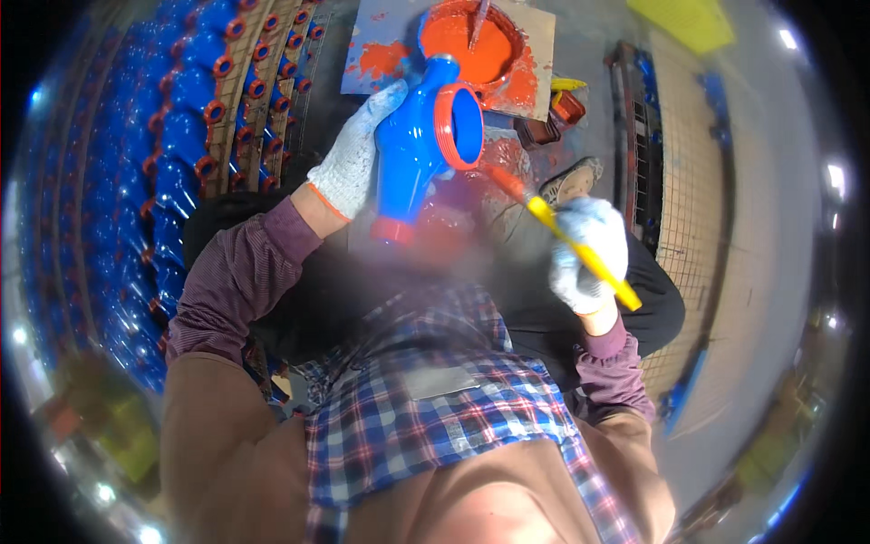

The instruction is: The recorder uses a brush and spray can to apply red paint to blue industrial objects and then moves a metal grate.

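My left hand (362, 136), in a white glove with an orange cuff, is closed round a glossy blue pipe fitting (405, 150). The fitting is tilted, its wide round mouth facing right. A red threaded ring (446, 127) surrounds that mouth, and the lower end (390, 229) is red too. In my right hand (594, 249), also gloved in white, is a paintbrush (580, 249) with a yellow handle. Its red-coated bristles sit at the lower right edge of the ring; whether they touch I cannot tell. The fingers of my left hand are partly hidden behind the fitting.
An open bucket (521, 63) of orange-red paint, with a stick in it, stands ahead on a paint-spattered board (539, 54). Rows of blue fittings (186, 118) with red ends fill the left side. A dark rack (632, 136) and wire mesh (689, 199) lie to the right.
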`<state>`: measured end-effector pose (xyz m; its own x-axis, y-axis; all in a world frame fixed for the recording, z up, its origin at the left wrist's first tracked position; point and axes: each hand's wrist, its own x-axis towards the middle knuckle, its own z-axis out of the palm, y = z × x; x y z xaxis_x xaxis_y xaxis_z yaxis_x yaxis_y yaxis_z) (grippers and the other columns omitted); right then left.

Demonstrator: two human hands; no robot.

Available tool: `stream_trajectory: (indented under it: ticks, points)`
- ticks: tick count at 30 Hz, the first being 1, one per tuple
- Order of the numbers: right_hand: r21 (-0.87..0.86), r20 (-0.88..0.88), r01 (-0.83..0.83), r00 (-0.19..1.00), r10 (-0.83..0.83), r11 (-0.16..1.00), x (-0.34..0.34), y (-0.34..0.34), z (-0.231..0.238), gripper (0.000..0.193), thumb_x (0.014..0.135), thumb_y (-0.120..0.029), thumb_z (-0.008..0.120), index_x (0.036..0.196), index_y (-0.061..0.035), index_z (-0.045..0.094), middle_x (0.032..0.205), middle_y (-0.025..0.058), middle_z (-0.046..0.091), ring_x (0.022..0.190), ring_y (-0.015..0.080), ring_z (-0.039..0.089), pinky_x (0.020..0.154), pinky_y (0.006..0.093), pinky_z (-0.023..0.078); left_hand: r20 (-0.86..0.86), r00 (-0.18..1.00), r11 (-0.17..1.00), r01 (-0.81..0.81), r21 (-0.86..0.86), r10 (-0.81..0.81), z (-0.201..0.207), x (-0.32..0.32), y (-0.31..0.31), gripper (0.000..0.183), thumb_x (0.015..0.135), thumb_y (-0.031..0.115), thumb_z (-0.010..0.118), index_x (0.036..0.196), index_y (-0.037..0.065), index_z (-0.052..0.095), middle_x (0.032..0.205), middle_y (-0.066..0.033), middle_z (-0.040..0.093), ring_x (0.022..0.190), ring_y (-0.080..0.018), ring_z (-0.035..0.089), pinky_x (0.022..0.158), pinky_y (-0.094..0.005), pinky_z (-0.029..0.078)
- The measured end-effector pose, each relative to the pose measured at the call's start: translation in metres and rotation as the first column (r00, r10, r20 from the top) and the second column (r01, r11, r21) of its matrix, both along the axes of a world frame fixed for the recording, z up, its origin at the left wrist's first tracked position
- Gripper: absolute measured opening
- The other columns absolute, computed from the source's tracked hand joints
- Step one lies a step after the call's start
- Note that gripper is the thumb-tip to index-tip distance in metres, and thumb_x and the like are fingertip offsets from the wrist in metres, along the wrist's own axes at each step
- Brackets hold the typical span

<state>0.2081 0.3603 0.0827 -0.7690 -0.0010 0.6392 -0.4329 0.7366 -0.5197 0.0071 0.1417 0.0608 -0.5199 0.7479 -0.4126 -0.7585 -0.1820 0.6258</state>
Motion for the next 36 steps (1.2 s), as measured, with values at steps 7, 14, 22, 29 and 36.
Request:
stream_trajectory:
  ticks: [7, 14, 22, 29, 36]
  points:
    - [-0.315, 0.230, 0.487, 0.872, -0.433, 0.814, -0.063, 0.043, 0.009, 0.026, 0.099, -0.022, 0.063, 0.102, 0.0044, 0.065, 0.083, 0.0113, 0.064, 0.070, 0.0198, 0.060, 0.065, 0.0339, 0.048, -0.762, 0.481, 0.863, -0.025, -0.505, -0.433, -0.002, 0.001, 0.004, 0.069, 0.073, 0.029, 0.087, 0.129, 0.006, 0.055, 0.117, -0.0091, 0.063, 0.104, -0.0233, 0.065, 0.087, -0.0371, 0.057]
    - [-0.068, 0.494, 0.464, 0.785, -0.374, 0.883, -0.127, 0.072, -0.024, 0.042, 0.097, -0.038, 0.056, 0.097, 0.0029, 0.066, 0.091, 0.0253, 0.070, 0.089, 0.0423, 0.067, 0.079, 0.0475, 0.052, -0.604, -0.403, 0.726, -0.407, -0.554, -0.687, -0.004, 0.027, 0.002, 0.069, 0.069, 0.033, 0.079, 0.131, 0.011, 0.058, 0.126, -0.0194, 0.055, 0.105, -0.0365, 0.061, 0.076, -0.0438, 0.059]
    - [0.175, 0.352, 0.102, 0.922, -0.159, 0.979, -0.132, 0.055, -0.041, 0.024, 0.098, -0.025, 0.059, 0.100, -0.0014, 0.065, 0.087, 0.0190, 0.066, 0.079, 0.0350, 0.066, 0.064, 0.0441, 0.053, -0.428, -0.603, 0.725, -0.421, -0.545, -0.673, -0.007, 0.029, 0.002, 0.068, 0.073, 0.028, 0.076, 0.136, 0.012, 0.056, 0.130, -0.0180, 0.054, 0.107, -0.0340, 0.058, 0.071, -0.0435, 0.059]
    - [0.177, 0.123, 0.166, 0.974, -0.189, 0.970, -0.094, 0.022, -0.008, 0.017, 0.094, -0.019, 0.067, 0.099, -0.0035, 0.063, 0.087, 0.0145, 0.065, 0.071, 0.0352, 0.064, 0.062, 0.0412, 0.051, -0.490, -0.424, 0.640, -0.376, -0.670, -0.762, 0.007, 0.031, 0.008, 0.073, 0.067, 0.034, 0.078, 0.134, 0.014, 0.056, 0.128, -0.0152, 0.055, 0.106, -0.0345, 0.060, 0.075, -0.0425, 0.059]
    - [0.108, 0.119, 0.095, 0.987, -0.108, 0.990, -0.067, 0.013, 0.000, 0.015, 0.092, -0.014, 0.070, 0.099, -0.0020, 0.064, 0.090, 0.0142, 0.065, 0.074, 0.0344, 0.065, 0.066, 0.0386, 0.052, -0.625, -0.156, 0.641, -0.281, -0.715, -0.765, 0.006, 0.027, 0.008, 0.073, 0.063, 0.042, 0.085, 0.125, 0.011, 0.063, 0.116, -0.0139, 0.062, 0.102, -0.0357, 0.065, 0.084, -0.0432, 0.058]
